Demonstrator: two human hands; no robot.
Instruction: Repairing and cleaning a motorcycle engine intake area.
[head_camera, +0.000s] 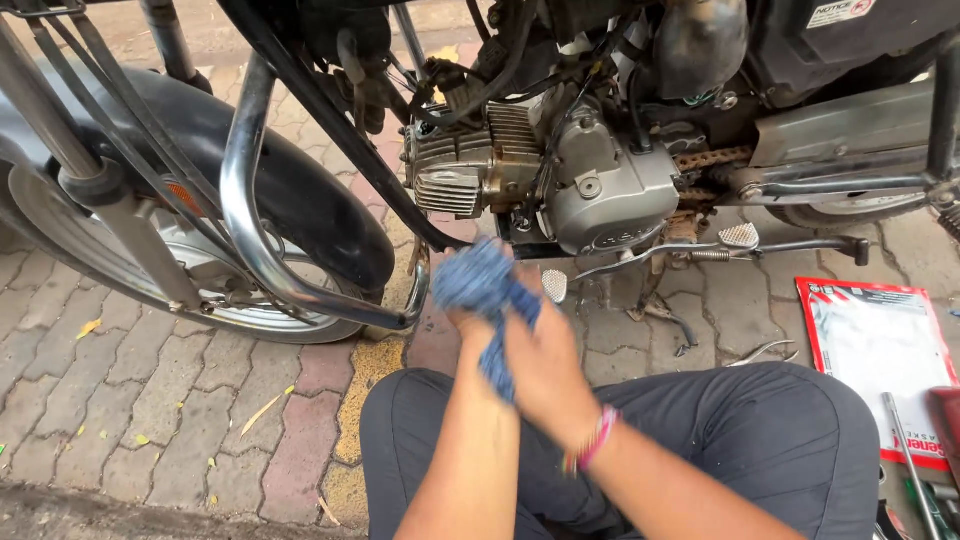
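Both my hands meet in front of my knees around a blue rag (478, 282). My left hand (470, 330) grips the bunched upper part of the rag. My right hand (545, 365), with a pink band at the wrist, is wrapped in the lower part of the cloth and presses against the left. Just beyond them stands a motorcycle with its grey engine (590, 185) and finned cylinder (455, 175) exposed. The rag partly hides my fingers.
The front wheel and black mudguard (300, 190) are at left behind a chrome crash bar (250, 210). A foot peg and gear lever (740, 238) jut out at right. A red-edged flat packet (875, 350), pliers (765, 352) and tools lie on the brick paving at right.
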